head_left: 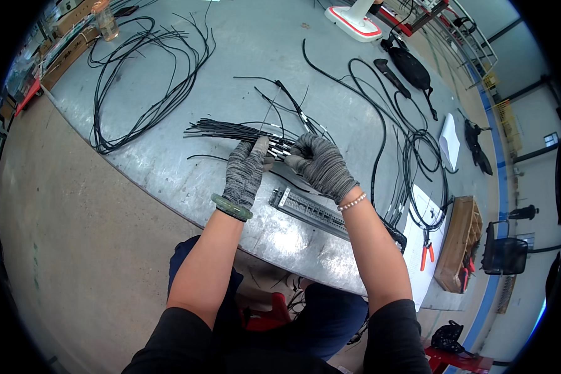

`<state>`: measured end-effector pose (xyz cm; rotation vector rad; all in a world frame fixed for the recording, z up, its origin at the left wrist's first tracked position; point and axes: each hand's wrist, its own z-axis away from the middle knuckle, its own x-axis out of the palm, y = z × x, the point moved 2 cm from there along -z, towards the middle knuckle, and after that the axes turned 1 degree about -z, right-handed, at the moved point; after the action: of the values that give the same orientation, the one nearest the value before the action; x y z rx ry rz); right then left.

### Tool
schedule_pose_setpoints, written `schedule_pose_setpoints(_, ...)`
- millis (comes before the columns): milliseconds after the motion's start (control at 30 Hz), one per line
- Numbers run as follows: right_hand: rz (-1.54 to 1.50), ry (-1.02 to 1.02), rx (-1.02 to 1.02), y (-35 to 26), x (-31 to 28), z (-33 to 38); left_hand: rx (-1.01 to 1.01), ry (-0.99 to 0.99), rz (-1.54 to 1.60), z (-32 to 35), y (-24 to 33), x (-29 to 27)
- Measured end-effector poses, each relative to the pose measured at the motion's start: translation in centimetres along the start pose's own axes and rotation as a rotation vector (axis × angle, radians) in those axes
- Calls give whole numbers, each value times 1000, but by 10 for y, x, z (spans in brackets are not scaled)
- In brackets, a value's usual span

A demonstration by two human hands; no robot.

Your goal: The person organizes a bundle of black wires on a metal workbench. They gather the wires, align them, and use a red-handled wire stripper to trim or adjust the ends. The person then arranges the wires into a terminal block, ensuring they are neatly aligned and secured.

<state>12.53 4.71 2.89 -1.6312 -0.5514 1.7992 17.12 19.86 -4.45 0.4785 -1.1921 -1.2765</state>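
Both the left hand (pixel 246 167) and the right hand (pixel 318 163) are closed around a bunch of black wires (pixel 230 131) over the counter (pixel 262 56). The thin wires could slip out and tangle if the grip gets loose.

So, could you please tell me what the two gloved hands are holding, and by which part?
Both hold a bundle of thin black cables at its near end: the left hand and right hand grip where the light-coloured tips gather.
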Motion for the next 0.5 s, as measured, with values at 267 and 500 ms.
schedule_pose_setpoints(267, 39, 206, -16, -4, -17, 10, 13, 24, 56, 0, 3, 7)
schedule_pose_setpoints(500, 91, 453, -132, 0, -22, 22, -38, 21, 127, 4, 3, 10)
